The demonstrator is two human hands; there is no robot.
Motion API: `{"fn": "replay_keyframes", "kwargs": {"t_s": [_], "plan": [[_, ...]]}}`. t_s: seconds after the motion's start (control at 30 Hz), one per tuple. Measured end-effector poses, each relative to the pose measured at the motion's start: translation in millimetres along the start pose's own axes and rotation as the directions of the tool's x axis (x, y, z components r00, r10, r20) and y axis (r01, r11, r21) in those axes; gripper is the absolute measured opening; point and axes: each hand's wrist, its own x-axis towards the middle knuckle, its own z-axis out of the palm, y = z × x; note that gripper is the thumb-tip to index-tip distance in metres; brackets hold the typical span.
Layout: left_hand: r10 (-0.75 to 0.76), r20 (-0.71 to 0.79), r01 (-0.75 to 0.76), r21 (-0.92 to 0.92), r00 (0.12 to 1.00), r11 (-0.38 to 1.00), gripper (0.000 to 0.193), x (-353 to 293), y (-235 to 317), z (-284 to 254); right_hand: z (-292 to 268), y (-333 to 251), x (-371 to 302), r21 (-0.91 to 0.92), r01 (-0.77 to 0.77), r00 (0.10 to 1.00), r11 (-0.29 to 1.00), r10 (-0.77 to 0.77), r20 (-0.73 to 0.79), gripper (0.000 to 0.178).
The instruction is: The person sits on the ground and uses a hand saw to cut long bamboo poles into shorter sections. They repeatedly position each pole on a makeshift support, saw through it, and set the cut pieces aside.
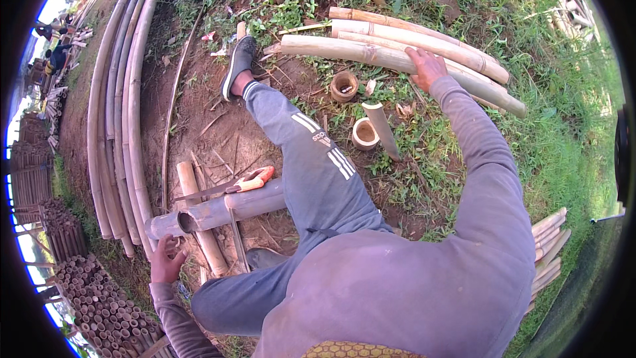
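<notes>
My right hand (429,69) is closed over a long pale bamboo pole (371,54), which lies with several others on the grass ahead. Close to the left end of a thick grey bamboo piece (255,204), my left hand (167,260) has its fingers bent and apart, holding nothing. A dark round opening (187,221) shows near that end. Along the grey piece rests a hand saw (250,179) with an orange handle, its blade pointing left. Under the grey piece a thinner bamboo length (211,248) lies crosswise.
My stretched-out leg (318,146) crosses the middle. Beyond it stand two short bamboo cups (365,134) (344,86) and a slanted bamboo piece (381,131). Long poles (126,106) run along the left; stacked bamboo (106,305) fills the lower left. More bamboo (548,245) lies at right.
</notes>
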Motion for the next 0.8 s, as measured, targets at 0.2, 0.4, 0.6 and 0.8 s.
{"fn": "replay_keyframes", "kwargs": {"t_s": [0.2, 0.4, 0.6, 0.8], "plan": [[-0.293, -0.093, 0.28, -0.132, 0.952, 0.951, 0.069, -43.3, -107.7, 9.8, 35.4, 29.7, 11.1, -0.278, -0.243, 0.951, 0.93, 0.284, 0.12, 0.06], [-0.404, -0.061, 0.395, -0.115, 0.913, 0.911, 0.061, -73.3, -140.5, 56.5, 116.5, -15.1, 11.2, -0.116, -0.5, 0.816, 0.858, 0.511, 0.27, 0.052], [-0.54, 0.061, 0.524, -0.353, 0.839, 0.775, 0.066, -150.3, -233.1, 102.8, 153.8, 3.8, 8.6, 0.031, -0.56, 0.817, 0.828, 0.546, 0.187, 0.044], [-0.588, 0.091, 0.586, -0.298, 0.803, 0.754, 0.067, -169.2, -202.1, 141.3, 132.2, 16.7, 22.3, 0.225, -0.475, 0.871, 0.851, 0.491, -0.017, 0.073]]}}
